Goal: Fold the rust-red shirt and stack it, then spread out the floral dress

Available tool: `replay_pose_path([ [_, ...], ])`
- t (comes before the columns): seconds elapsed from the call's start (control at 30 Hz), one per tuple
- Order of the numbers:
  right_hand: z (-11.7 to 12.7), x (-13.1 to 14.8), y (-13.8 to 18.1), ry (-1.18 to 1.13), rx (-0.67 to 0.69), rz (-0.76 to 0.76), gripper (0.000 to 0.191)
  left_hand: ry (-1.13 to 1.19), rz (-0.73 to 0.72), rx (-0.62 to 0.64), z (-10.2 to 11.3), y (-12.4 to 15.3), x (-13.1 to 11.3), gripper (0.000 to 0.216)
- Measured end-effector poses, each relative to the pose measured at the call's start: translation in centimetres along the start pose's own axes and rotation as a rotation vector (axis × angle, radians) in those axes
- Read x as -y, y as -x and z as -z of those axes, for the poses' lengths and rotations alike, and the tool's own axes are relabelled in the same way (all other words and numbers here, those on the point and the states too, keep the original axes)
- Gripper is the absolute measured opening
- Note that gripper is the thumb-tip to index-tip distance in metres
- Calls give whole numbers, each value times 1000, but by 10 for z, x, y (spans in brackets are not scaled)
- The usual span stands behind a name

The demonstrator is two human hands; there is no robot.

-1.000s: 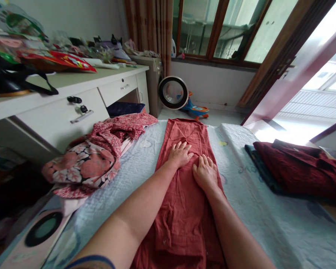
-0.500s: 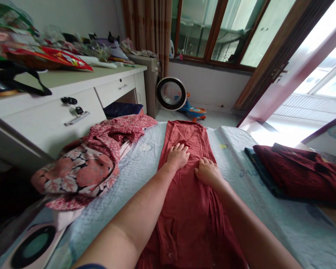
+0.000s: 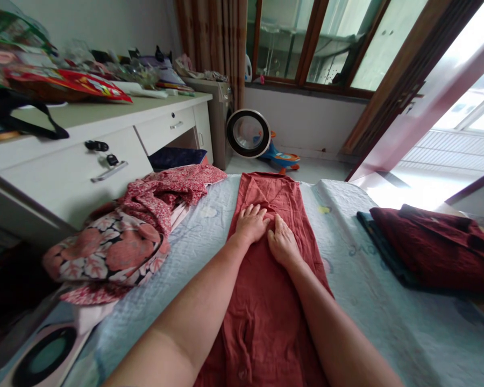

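Observation:
A long rust-red garment (image 3: pixel 262 301) lies lengthwise on the bed, its sides folded into a narrow strip. A button shows near its lower end. My left hand (image 3: pixel 252 223) rests flat on the upper part of the cloth, fingers stretched forward. Close beside it on the right, my right hand (image 3: pixel 283 242) lies flat on the same garment, its fingers extended and pointing away from me. Neither hand grips the fabric. Wrinkles run through the cloth around the fingertips.
Crumpled floral clothes (image 3: pixel 125 242) lie on the bed's left side, and folded dark red clothing (image 3: pixel 439 247) at the right. A light blue quilted sheet (image 3: pixel 347 312) covers the bed. A cluttered white desk (image 3: pixel 64 183) stands left; a washing machine with its round door (image 3: pixel 248 133) open is beyond.
My right hand has moved left across the garment, next to my left hand. The garment's right side now lies flatter and spread further right. My left hand has shifted slightly left.

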State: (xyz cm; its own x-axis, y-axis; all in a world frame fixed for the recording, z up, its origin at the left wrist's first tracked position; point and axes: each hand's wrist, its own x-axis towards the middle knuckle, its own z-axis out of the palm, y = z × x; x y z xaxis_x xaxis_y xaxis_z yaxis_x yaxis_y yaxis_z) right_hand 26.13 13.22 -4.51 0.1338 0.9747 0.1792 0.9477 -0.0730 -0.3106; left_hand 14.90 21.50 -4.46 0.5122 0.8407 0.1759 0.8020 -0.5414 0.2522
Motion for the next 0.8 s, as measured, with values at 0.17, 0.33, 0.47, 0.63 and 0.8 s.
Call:
replay_pose_path([
  [0.17, 5, 6, 0, 67, 71, -66, 60, -7, 47, -19, 0, 0, 2, 54],
  [0.33, 6, 11, 3, 104, 100, -103, 63, -12, 5, -49, -1, 1, 3, 51],
  [0.47, 6, 12, 4, 84, 98, -108, 63, -29, -21, -34, -3, 2, 2, 48],
  [0.63, 5, 13, 3, 68, 87, -123, 63, -35, -111, 23, 0, -11, 2, 47],
  [0.8, 5, 15, 4, 64, 49, -121, 64, -69, -262, 94, 3, -36, 9, 46],
])
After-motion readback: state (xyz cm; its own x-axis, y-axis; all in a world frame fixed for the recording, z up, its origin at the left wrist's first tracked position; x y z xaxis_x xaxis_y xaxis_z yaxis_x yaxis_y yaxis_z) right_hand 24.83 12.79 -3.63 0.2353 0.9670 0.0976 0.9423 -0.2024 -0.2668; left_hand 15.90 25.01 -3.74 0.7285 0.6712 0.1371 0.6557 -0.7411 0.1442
